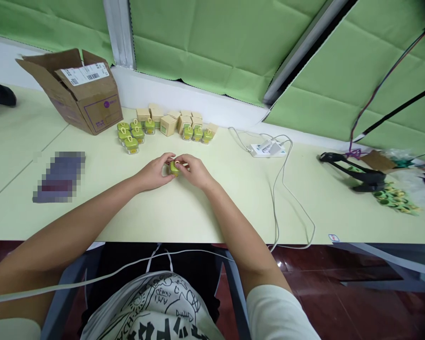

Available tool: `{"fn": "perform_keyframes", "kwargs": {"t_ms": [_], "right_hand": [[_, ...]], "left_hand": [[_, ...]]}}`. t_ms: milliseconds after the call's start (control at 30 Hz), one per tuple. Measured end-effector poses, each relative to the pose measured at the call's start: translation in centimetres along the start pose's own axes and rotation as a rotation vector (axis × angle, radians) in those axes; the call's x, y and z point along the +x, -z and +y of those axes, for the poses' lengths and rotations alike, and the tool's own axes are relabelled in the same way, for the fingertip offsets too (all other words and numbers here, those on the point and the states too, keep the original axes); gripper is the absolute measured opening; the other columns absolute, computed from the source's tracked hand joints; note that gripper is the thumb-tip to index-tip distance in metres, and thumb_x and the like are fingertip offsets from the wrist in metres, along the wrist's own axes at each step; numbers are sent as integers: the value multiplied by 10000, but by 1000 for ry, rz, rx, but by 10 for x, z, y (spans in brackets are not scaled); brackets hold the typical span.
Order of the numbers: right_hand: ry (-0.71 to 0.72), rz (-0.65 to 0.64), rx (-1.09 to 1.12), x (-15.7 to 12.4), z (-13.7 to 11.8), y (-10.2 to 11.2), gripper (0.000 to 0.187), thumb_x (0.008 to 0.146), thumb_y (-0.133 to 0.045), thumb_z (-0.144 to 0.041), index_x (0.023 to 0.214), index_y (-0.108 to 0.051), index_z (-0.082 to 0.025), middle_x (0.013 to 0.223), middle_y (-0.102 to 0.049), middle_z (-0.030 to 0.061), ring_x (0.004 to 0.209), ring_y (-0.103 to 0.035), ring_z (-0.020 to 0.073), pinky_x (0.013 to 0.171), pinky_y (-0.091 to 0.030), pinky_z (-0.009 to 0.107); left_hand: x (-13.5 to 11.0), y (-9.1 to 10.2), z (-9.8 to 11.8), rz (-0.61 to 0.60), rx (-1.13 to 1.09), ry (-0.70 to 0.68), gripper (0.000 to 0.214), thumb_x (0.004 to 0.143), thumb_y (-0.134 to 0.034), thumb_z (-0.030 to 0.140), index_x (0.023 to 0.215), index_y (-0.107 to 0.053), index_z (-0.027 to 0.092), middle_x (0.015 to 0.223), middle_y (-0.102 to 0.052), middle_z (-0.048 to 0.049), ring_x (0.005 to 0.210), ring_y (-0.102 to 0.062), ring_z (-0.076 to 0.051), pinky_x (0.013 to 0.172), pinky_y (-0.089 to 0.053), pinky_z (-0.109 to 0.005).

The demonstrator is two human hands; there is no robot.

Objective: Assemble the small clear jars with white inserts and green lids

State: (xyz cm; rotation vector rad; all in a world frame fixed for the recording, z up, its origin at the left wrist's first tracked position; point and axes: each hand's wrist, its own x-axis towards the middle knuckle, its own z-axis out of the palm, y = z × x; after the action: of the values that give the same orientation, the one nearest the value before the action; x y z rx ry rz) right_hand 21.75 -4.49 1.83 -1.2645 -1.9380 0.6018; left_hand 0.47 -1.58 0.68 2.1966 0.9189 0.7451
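Between my two hands, just above the pale table [184,212], is a small green-lidded case [174,168] with a light loop on top. My left hand [154,173] grips it from the left side. Fingers of my right hand [195,171] pinch it near the loop from the right. Several matching green-lidded clear cases [131,144] stand in a group behind my left hand, and 3 more cases [197,134] sit in a row behind my right hand. Small beige cardboard boxes [168,125] stand behind and between these groups.
An open cardboard carton [88,101] stands at the back left, near a pixelated dark patch [62,177]. A white power strip [268,149] with trailing cables [283,189] lies right of centre. Farther right are a black headset-like frame [356,174] and a pile of green pieces [396,198].
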Motion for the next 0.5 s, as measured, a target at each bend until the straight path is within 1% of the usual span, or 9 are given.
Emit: {"fn": "perform_keyframes", "kwargs": {"t_ms": [133, 233, 367, 433, 500], "right_hand": [[-34, 4, -3, 1, 6, -1, 206, 1012, -552, -376, 1055, -696, -235, 1043, -783, 48, 957, -724, 207, 888, -585, 361], [-68, 65, -1, 3, 18, 8, 219, 1000, -542, -389, 1030, -688, -228, 1007, -786, 50, 933, -731, 213, 877, -583, 363], [-145, 221, -82, 13, 42, 38, 249, 999, -531, -423, 1022, -677, -223, 1038, -788, 81, 947, -730, 241, 860, -576, 377], [-164, 266, -213, 21, 54, 56, 221, 1001, -520, -378, 1022, -672, -220, 1050, -788, 101, 953, -722, 259, 883, -570, 398], [-166, 261, -386, 30, 65, 71, 198, 1000, -511, -322, 1023, -674, -213, 1045, -782, 125, 956, -701, 278, 910, -559, 418]], "left_hand": [[1, 0, -5, 35, -30, -21, 733, 852, -742, 464, 1484, -455, 230, 1477, -653, -146, 1342, -650, -306, 1143, -530, -488], [2, 1, -11, 51, -59, -25, 747, 850, -747, 473, 1491, -452, 227, 1469, -647, -148, 1325, -653, -305, 1166, -518, -518], [2, 3, -14, 33, -50, -10, 705, 880, -716, 427, 1504, -452, 233, 1483, -633, -139, 1351, -639, -298, 1177, -514, -514], [1, 3, -14, 13, -29, -2, 696, 891, -703, 414, 1514, -450, 233, 1486, -628, -132, 1363, -631, -294, 1171, -519, -498], [1, 2, -14, -5, -7, 1, 694, 900, -693, 409, 1524, -444, 238, 1497, -619, -123, 1374, -622, -292, 1169, -520, -487]]}}
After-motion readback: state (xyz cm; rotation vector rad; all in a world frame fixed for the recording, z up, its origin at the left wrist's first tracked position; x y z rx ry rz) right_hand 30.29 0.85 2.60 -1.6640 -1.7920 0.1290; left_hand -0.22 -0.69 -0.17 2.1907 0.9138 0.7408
